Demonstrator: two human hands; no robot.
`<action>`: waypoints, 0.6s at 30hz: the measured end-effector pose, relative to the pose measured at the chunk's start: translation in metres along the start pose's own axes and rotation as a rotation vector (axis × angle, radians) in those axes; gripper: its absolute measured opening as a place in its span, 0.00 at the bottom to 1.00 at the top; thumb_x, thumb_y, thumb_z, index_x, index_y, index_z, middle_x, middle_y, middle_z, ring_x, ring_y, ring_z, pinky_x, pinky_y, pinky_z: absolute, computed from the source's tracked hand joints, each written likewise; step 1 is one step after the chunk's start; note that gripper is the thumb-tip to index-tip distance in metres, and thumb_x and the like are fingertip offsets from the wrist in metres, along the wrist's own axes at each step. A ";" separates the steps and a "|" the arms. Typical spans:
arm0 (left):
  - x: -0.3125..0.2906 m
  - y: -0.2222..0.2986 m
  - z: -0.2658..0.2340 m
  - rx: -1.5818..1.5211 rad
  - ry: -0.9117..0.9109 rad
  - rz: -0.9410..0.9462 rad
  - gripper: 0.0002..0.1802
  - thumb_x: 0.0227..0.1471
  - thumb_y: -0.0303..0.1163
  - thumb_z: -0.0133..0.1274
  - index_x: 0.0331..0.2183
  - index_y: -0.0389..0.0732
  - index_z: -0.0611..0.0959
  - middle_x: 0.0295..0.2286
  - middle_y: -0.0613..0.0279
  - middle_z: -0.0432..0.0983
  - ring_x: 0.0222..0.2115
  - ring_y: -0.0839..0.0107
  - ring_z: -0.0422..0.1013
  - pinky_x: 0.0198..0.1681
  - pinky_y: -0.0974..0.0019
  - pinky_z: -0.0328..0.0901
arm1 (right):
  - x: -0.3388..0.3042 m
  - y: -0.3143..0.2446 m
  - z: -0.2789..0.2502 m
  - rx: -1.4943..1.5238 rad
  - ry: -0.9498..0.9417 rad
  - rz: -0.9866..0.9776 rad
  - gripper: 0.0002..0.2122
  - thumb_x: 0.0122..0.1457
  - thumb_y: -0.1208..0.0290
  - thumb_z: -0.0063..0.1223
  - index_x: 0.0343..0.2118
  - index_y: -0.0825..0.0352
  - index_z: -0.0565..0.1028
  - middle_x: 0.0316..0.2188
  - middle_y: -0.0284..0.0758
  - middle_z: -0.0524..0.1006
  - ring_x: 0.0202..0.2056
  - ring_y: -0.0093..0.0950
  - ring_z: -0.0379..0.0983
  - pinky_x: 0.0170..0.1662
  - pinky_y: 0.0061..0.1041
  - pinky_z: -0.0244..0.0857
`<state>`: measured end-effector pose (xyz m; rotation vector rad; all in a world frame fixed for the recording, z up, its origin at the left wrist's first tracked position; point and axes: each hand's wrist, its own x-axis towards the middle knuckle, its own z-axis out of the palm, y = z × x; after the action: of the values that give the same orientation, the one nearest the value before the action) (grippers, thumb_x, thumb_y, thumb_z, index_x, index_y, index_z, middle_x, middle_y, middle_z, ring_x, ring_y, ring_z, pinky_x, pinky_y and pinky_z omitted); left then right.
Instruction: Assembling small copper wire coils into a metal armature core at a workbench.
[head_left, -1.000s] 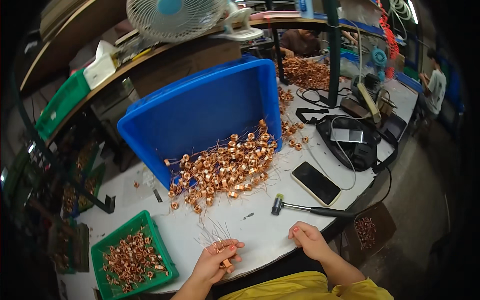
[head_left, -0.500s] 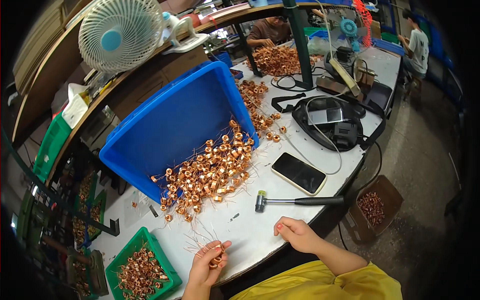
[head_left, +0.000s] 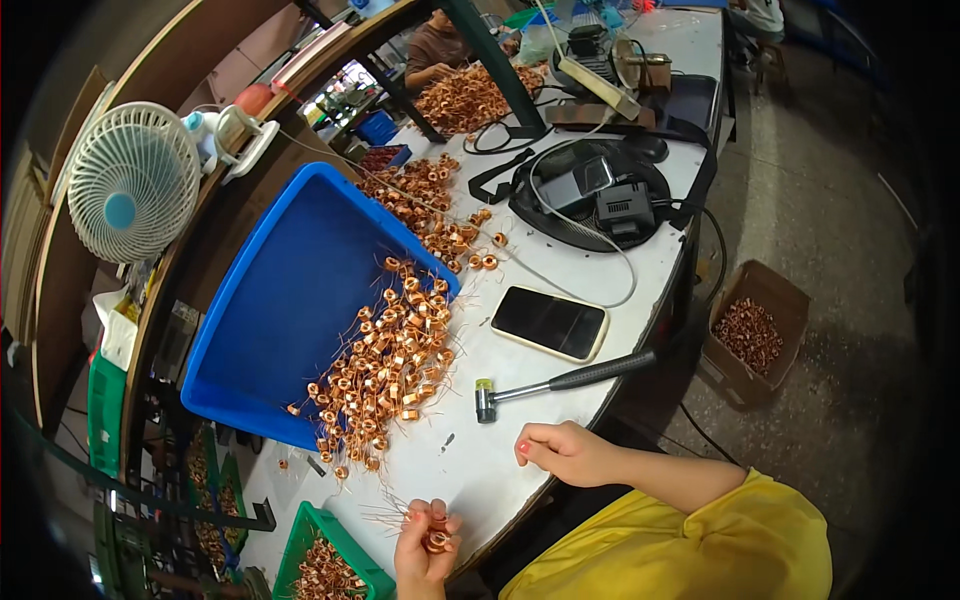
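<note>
Near the front edge of the white table, my left hand is closed around copper wire coils, small rings whose thin wire ends stick out past the fingers. My right hand hovers by the table edge, fingers curled and thumb pressed to them; whatever it may hold is hidden. A heap of similar copper coils spills from a tipped blue bin onto the table. Beside my left hand stands a green tray with many coils in it. A small mallet with a black handle lies beyond my right hand.
A phone lies behind the mallet, and a black bag with cables sits farther back. A white fan stands on the left shelf. A cardboard box of copper parts is on the floor. Another person works at the far end.
The whole view has turned, so table, bin and fan sit farther left in it. My left hand still grips the coils; my right hand stays closed near the mallet.
</note>
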<state>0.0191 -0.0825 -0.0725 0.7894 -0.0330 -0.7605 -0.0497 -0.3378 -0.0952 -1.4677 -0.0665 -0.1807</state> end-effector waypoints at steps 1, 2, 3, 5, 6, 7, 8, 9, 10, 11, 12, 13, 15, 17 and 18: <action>0.000 0.000 0.001 0.001 0.008 -0.003 0.05 0.55 0.32 0.42 0.30 0.44 0.71 0.34 0.63 0.67 0.24 0.69 0.65 0.17 0.80 0.59 | 0.000 0.000 -0.001 0.006 -0.001 0.005 0.08 0.58 0.71 0.38 0.25 0.64 0.70 0.10 0.24 0.58 0.14 0.17 0.50 0.19 0.15 0.46; 0.002 0.001 0.004 0.064 0.024 0.002 0.06 0.55 0.33 0.42 0.29 0.44 0.71 0.34 0.63 0.67 0.25 0.68 0.66 0.17 0.80 0.59 | 0.000 0.000 -0.003 0.004 0.000 0.000 0.08 0.58 0.70 0.38 0.26 0.64 0.70 0.10 0.24 0.59 0.14 0.17 0.51 0.19 0.16 0.46; 0.001 0.001 0.007 0.118 0.050 0.007 0.07 0.55 0.34 0.42 0.29 0.44 0.71 0.34 0.62 0.67 0.26 0.67 0.66 0.16 0.80 0.59 | 0.000 0.001 -0.003 0.000 -0.007 0.004 0.09 0.58 0.70 0.39 0.26 0.65 0.70 0.11 0.25 0.59 0.15 0.17 0.51 0.20 0.16 0.47; 0.002 0.003 0.012 0.221 0.112 0.017 0.09 0.56 0.36 0.41 0.28 0.44 0.72 0.33 0.62 0.67 0.27 0.65 0.68 0.15 0.79 0.58 | 0.001 0.002 -0.004 -0.005 -0.031 0.018 0.09 0.58 0.69 0.39 0.26 0.65 0.70 0.12 0.25 0.61 0.15 0.18 0.52 0.21 0.17 0.48; 0.001 0.003 0.010 0.195 0.112 0.009 0.10 0.55 0.35 0.41 0.26 0.41 0.72 0.33 0.58 0.68 0.28 0.63 0.70 0.12 0.78 0.59 | 0.002 0.004 -0.002 0.015 -0.027 0.017 0.08 0.58 0.70 0.39 0.26 0.65 0.70 0.12 0.24 0.60 0.15 0.17 0.51 0.20 0.16 0.47; 0.003 0.003 0.010 0.166 0.116 0.004 0.11 0.54 0.33 0.42 0.25 0.38 0.72 0.33 0.53 0.70 0.29 0.60 0.72 0.10 0.76 0.59 | 0.005 0.006 -0.002 0.034 -0.026 0.019 0.07 0.57 0.72 0.39 0.26 0.64 0.70 0.11 0.23 0.59 0.15 0.15 0.50 0.19 0.15 0.46; 0.002 0.002 0.016 0.231 0.182 0.035 0.11 0.54 0.32 0.42 0.24 0.37 0.71 0.29 0.53 0.70 0.25 0.63 0.71 0.08 0.76 0.58 | 0.006 0.006 -0.001 0.047 -0.029 0.037 0.07 0.57 0.73 0.39 0.25 0.65 0.70 0.12 0.22 0.60 0.15 0.15 0.51 0.20 0.14 0.46; 0.003 0.003 0.018 0.220 0.153 0.041 0.10 0.54 0.31 0.42 0.23 0.37 0.70 0.28 0.54 0.70 0.23 0.65 0.71 0.08 0.76 0.57 | 0.009 0.007 -0.001 0.048 -0.029 0.041 0.07 0.57 0.73 0.39 0.26 0.65 0.70 0.12 0.22 0.59 0.15 0.14 0.50 0.20 0.14 0.45; 0.007 0.004 0.018 0.205 0.115 0.052 0.10 0.54 0.31 0.42 0.23 0.38 0.70 0.27 0.54 0.69 0.22 0.66 0.70 0.08 0.76 0.57 | 0.010 0.009 -0.001 0.041 -0.026 0.041 0.08 0.58 0.73 0.38 0.26 0.66 0.69 0.12 0.22 0.58 0.15 0.14 0.49 0.20 0.13 0.45; 0.007 0.006 0.019 0.205 0.118 0.052 0.10 0.54 0.31 0.42 0.22 0.38 0.70 0.25 0.55 0.69 0.20 0.68 0.69 0.08 0.77 0.57 | 0.008 0.011 0.002 0.030 -0.080 0.080 0.08 0.58 0.73 0.38 0.26 0.66 0.69 0.12 0.22 0.58 0.15 0.14 0.49 0.20 0.13 0.45; 0.005 0.008 0.020 0.203 0.118 0.053 0.11 0.53 0.31 0.43 0.21 0.38 0.70 0.24 0.56 0.69 0.19 0.69 0.68 0.08 0.77 0.57 | 0.006 0.013 0.004 0.064 -0.069 0.088 0.08 0.58 0.73 0.38 0.26 0.67 0.69 0.12 0.22 0.58 0.16 0.14 0.49 0.20 0.13 0.45; 0.006 0.009 0.019 0.159 0.149 0.072 0.11 0.53 0.31 0.43 0.21 0.38 0.70 0.24 0.56 0.69 0.19 0.69 0.68 0.08 0.77 0.57 | 0.007 0.014 0.005 0.092 -0.050 0.088 0.08 0.59 0.73 0.37 0.26 0.67 0.68 0.12 0.22 0.57 0.16 0.14 0.49 0.20 0.13 0.44; 0.002 0.008 0.016 0.122 0.170 0.050 0.13 0.53 0.31 0.44 0.19 0.38 0.70 0.23 0.57 0.69 0.18 0.72 0.67 0.08 0.77 0.57 | 0.011 0.014 0.005 0.147 -0.010 0.079 0.08 0.59 0.72 0.37 0.26 0.68 0.68 0.12 0.22 0.56 0.16 0.14 0.48 0.20 0.12 0.43; -0.007 0.006 0.011 0.098 0.216 0.094 0.13 0.53 0.31 0.45 0.19 0.38 0.70 0.23 0.57 0.70 0.18 0.72 0.67 0.08 0.77 0.57 | 0.013 0.013 0.007 0.110 -0.063 0.106 0.09 0.60 0.72 0.36 0.26 0.68 0.67 0.12 0.22 0.56 0.16 0.14 0.47 0.20 0.12 0.43; -0.009 0.007 0.008 0.115 0.237 0.100 0.13 0.53 0.31 0.45 0.18 0.38 0.70 0.22 0.57 0.70 0.18 0.73 0.68 0.08 0.77 0.57 | 0.013 0.013 0.009 0.093 -0.062 0.115 0.09 0.60 0.72 0.36 0.26 0.68 0.67 0.12 0.23 0.56 0.16 0.14 0.47 0.20 0.12 0.43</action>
<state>0.0141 -0.0781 -0.0600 0.9761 0.0962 -0.5702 -0.0341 -0.3286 -0.1055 -1.3797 -0.0396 -0.0379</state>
